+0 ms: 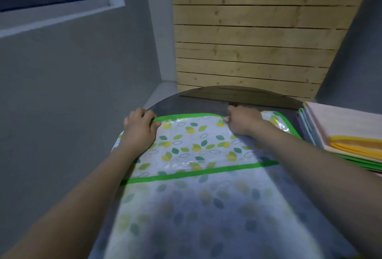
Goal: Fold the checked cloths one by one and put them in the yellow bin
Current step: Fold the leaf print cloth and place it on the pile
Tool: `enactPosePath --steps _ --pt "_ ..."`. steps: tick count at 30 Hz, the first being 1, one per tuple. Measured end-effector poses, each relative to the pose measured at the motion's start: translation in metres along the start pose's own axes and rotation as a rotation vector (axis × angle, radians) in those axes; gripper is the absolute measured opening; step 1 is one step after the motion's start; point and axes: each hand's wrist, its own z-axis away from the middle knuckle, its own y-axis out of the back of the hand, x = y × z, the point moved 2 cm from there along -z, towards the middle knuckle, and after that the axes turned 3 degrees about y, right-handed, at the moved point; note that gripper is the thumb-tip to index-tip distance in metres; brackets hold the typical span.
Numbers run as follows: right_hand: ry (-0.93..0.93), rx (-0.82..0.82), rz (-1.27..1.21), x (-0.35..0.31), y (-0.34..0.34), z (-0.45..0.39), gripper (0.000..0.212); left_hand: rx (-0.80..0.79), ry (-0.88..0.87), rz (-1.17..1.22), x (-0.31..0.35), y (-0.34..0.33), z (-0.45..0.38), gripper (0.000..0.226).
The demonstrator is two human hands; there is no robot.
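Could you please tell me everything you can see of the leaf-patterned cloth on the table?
The leaf-patterned cloth is white with green and yellow leaves, bright green binding and a glossy, plastic-like sheen. It lies on the dark round table, folded over, a green-edged layer on top. The left hand and right hand grip its far edge.

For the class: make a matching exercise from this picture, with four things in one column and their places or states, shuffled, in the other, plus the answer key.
Things:
1. left hand
2. right hand
3. cloth pile
4. table

Places or states:
A. stacked at the right edge
B. grips the leaf cloth's far left corner
C. round and dark, under the cloth
D. pinches the cloth's far edge, right of middle

Pairs: 1-B, 2-D, 3-A, 4-C
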Motion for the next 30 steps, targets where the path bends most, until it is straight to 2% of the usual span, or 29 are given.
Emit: enactPosePath --steps 5,10,16,21,24,26,28,30 --pt "0.001 0.012 0.021 -0.006 0.013 0.039 0.023 -0.037 -0.016 0.011 0.002 0.012 0.014 0.02" --pt "-0.013 0.181 0.058 0.018 0.039 0.091 0.029 -0.028 -0.093 0.079 0.037 0.031 0.024 0.027" --pt "-0.09 0.357 0.002 0.087 0.058 0.152 0.018 -0.024 -0.161 0.1 0.095 0.039 0.017 0.026" --pt "-0.149 0.455 -0.023 0.13 0.062 0.163 0.019 -0.133 -0.288 -0.065 0.135 0.023 0.002 0.027" --pt "-0.12 0.546 -0.057 0.144 0.061 0.155 0.014 -0.173 -0.318 -0.25 0.136 0.017 -0.016 0.035" --pt "-0.102 0.529 -0.084 0.153 0.054 0.147 0.008 -0.259 -0.333 -0.344 0.132 0.017 -0.028 0.042" --pt "-0.106 0.482 -0.099 0.161 0.044 0.139 0.013 -0.372 -0.285 -0.227 0.127 0.02 -0.037 0.046" --pt "-0.105 0.466 -0.109 0.164 0.038 0.133 0.015 -0.441 -0.131 0.037 0.123 0.029 -0.041 0.05"
